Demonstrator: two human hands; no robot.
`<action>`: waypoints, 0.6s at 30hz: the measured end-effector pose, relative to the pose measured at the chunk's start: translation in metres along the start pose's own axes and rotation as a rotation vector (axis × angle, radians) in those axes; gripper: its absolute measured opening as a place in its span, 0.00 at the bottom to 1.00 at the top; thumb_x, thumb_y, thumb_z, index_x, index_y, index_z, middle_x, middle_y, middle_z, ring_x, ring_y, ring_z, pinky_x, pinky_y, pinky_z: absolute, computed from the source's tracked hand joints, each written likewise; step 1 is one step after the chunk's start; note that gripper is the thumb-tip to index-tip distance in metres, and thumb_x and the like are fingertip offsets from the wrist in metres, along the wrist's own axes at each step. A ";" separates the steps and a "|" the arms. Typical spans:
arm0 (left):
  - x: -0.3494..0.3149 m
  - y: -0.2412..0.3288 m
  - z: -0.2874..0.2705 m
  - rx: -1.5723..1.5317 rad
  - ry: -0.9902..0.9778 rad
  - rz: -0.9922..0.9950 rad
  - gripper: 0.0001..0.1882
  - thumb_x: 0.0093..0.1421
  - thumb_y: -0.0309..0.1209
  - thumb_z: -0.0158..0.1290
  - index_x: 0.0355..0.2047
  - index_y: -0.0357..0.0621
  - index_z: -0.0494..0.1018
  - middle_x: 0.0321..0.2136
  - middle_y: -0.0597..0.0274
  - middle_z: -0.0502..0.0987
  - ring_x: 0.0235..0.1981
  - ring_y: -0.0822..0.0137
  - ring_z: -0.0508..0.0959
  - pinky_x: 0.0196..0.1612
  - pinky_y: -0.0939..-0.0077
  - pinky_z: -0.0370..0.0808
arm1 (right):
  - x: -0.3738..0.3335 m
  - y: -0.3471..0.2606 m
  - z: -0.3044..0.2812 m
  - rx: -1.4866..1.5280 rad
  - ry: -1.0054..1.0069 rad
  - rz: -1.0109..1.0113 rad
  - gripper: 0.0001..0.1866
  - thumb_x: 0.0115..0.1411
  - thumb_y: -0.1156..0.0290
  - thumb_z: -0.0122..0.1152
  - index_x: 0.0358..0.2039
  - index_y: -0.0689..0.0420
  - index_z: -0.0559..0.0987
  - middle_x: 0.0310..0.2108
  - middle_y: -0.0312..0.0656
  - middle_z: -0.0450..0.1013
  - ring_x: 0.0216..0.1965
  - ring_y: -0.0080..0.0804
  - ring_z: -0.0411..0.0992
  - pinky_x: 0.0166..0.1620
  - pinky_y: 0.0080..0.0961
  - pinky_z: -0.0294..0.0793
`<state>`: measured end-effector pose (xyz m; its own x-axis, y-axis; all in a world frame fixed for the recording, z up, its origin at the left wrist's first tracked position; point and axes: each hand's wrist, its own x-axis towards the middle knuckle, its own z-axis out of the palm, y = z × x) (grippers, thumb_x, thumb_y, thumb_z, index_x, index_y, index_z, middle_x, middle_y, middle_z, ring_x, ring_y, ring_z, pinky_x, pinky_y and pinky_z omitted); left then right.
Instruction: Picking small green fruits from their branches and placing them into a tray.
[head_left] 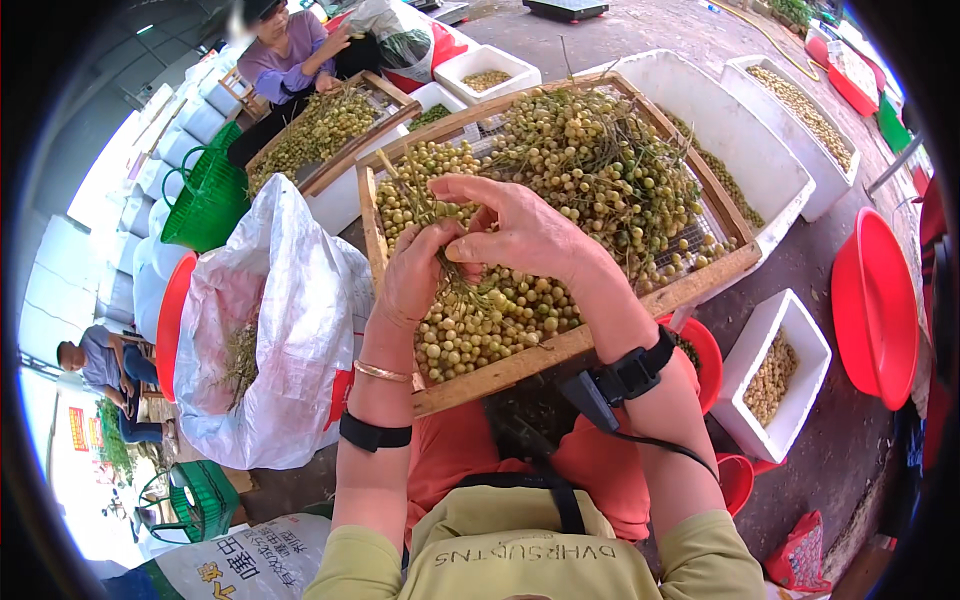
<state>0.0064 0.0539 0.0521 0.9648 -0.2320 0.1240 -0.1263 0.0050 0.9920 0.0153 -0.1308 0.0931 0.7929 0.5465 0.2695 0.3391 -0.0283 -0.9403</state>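
Observation:
My left hand (412, 275) is closed round a small bunch of thin fruit stems (400, 185), over the near left part of a wooden-framed mesh tray (560, 352). My right hand (520, 232) is just beside it, index finger and thumb apart, with its other fingers curled and partly hidden. Nothing shows between that finger and thumb. Loose round yellow-green fruits (490, 325) lie under both hands. Farther back on the tray is a big heap of the same fruits on their stems (610, 160).
Left of the tray stands a white woven sack (300, 340) with stems inside. White foam boxes (735, 380) of fruit, a red basin (873, 310) and a green basket (210, 195) surround me. Across from me, a person (290, 60) works at another fruit tray (320, 135).

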 end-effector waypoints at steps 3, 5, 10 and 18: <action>0.004 0.015 0.008 0.081 -0.111 -0.084 0.14 0.58 0.33 0.40 0.30 0.32 0.69 0.24 0.58 0.74 0.23 0.66 0.75 0.26 0.72 0.74 | 0.007 0.029 -0.003 -0.066 0.090 -0.037 0.24 0.47 0.72 0.58 0.46 0.66 0.71 0.34 0.50 0.74 0.30 0.31 0.75 0.36 0.26 0.72; 0.001 0.001 0.003 -0.071 -0.119 -0.182 0.15 0.57 0.34 0.40 0.29 0.33 0.70 0.21 0.58 0.72 0.22 0.65 0.75 0.26 0.72 0.74 | 0.009 0.043 -0.003 0.053 0.060 -0.031 0.22 0.46 0.73 0.57 0.44 0.67 0.72 0.33 0.49 0.75 0.28 0.30 0.74 0.36 0.25 0.72; 0.001 -0.013 0.004 -0.194 -0.209 -0.237 0.18 0.54 0.39 0.43 0.28 0.32 0.70 0.19 0.58 0.70 0.22 0.65 0.74 0.24 0.72 0.73 | 0.004 0.042 -0.009 0.129 -0.122 0.121 0.13 0.51 0.76 0.51 0.37 0.66 0.75 0.27 0.38 0.73 0.29 0.18 0.70 0.30 0.18 0.70; 0.020 -0.014 0.029 0.240 0.108 -0.230 0.31 0.59 0.56 0.43 0.19 0.37 0.72 0.12 0.62 0.70 0.13 0.72 0.70 0.15 0.81 0.64 | 0.006 0.076 0.018 -0.522 0.402 -0.235 0.05 0.47 0.78 0.53 0.20 0.68 0.72 0.22 0.55 0.69 0.29 0.53 0.69 0.32 0.40 0.68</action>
<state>0.0211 0.0210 0.0403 0.9915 -0.0963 -0.0879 0.0593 -0.2674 0.9618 0.0365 -0.1147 0.0195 0.7605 0.2384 0.6040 0.6436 -0.4004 -0.6523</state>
